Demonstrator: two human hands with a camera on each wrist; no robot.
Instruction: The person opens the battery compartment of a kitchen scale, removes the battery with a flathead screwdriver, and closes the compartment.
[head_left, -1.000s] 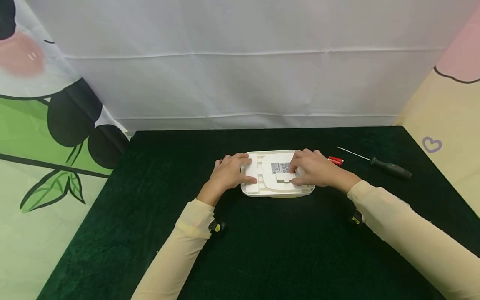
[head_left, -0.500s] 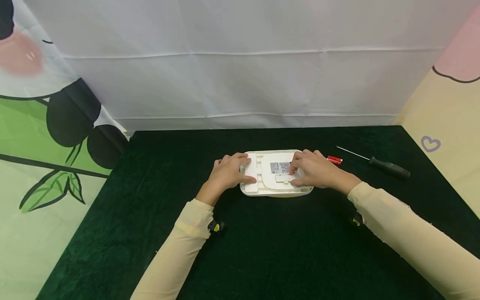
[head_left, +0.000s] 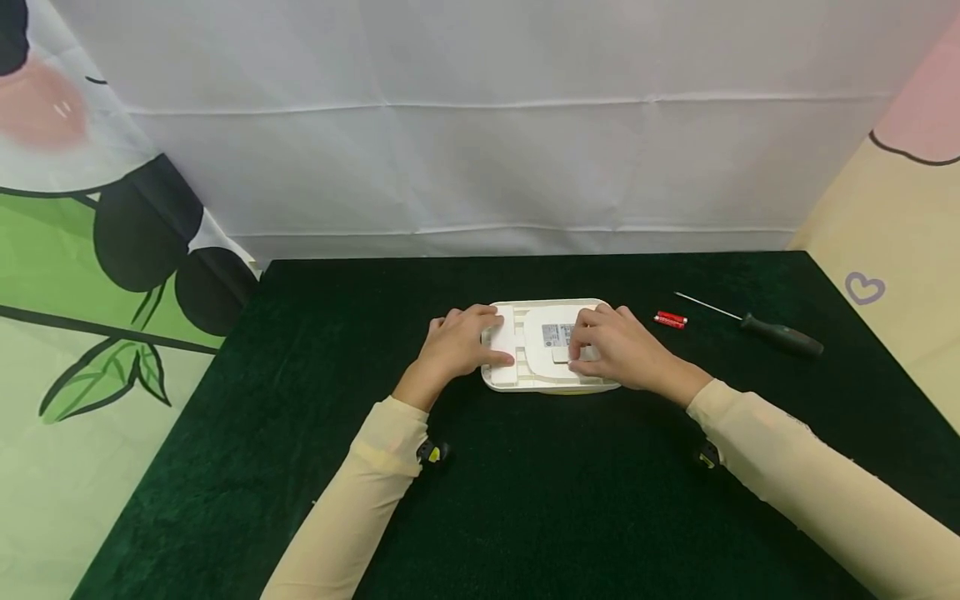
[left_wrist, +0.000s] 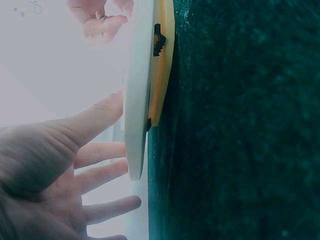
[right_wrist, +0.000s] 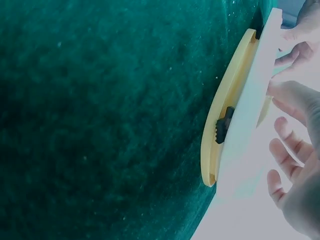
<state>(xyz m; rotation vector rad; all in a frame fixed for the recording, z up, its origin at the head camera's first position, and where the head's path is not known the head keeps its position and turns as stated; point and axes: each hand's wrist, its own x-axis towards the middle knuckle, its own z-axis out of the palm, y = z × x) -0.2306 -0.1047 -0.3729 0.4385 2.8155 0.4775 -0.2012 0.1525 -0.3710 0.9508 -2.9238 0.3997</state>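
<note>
A white device (head_left: 534, 384) with rounded corners lies face down, its underside showing a grey printed label (head_left: 557, 335) and a small battery cover (head_left: 559, 355). Across its left end my left hand (head_left: 457, 346) rests with the fingers spread and the thumb on the white end panel (head_left: 504, 340). In the left wrist view the left fingers (left_wrist: 107, 211) look straight. The thumb and index finger of my right hand (head_left: 618, 350) pinch at the right part of the battery cover and hide it. A yellow part (right_wrist: 220, 110) with a black piece (right_wrist: 225, 125) shows under the device.
Red batteries (head_left: 670, 320) lie to the right of the device. A screwdriver (head_left: 782, 335) with a dark handle is farther right. Dark green cloth (head_left: 480, 500) covers the table, and a white sheet (head_left: 510, 183) hangs behind its far edge.
My right hand has shifted slightly left over the battery cover, hiding more of it and leaving the red batteries in fuller view. The left hand and the device stay about where they were.
</note>
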